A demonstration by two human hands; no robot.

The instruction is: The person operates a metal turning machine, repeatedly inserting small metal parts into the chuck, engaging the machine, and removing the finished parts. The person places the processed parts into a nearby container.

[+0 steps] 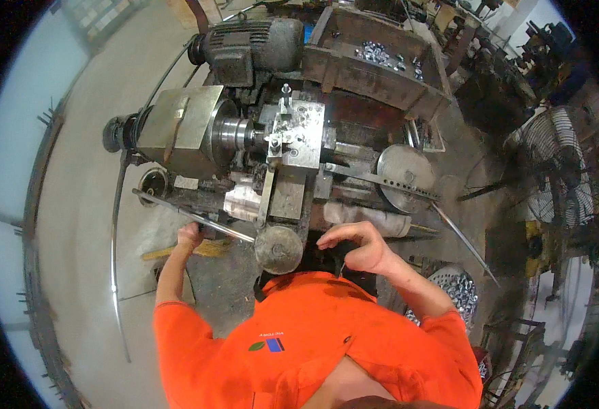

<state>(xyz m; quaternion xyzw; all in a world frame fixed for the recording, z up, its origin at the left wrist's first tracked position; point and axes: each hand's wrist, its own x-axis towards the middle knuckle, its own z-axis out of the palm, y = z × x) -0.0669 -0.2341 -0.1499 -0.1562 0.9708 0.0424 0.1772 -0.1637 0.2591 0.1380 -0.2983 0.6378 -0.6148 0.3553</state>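
In front of me stands a small metal lathe. My left hand (189, 235) is closed at its front left, below a long steel lever (204, 221); what its fingers wrap round is hidden. My right hand (364, 249) is raised close to my body, fingers bent and apart from the thumb, with nothing visible between them. It is to the right of a round metal handwheel knob (278, 249). Beyond are the spindle nose (235, 133) and the tool post block (298, 136) on its slide. To the right sits a round disc (405, 178) with a perforated bar across it.
A greasy motor (255, 51) sits behind the lathe. Beside it a rusty metal tray (374, 85) holds small shiny parts (378, 53). More parts (457, 293) fill a basket at lower right. A straw broom (207, 248) lies near my left hand. A fan (558, 163) stands at far right.
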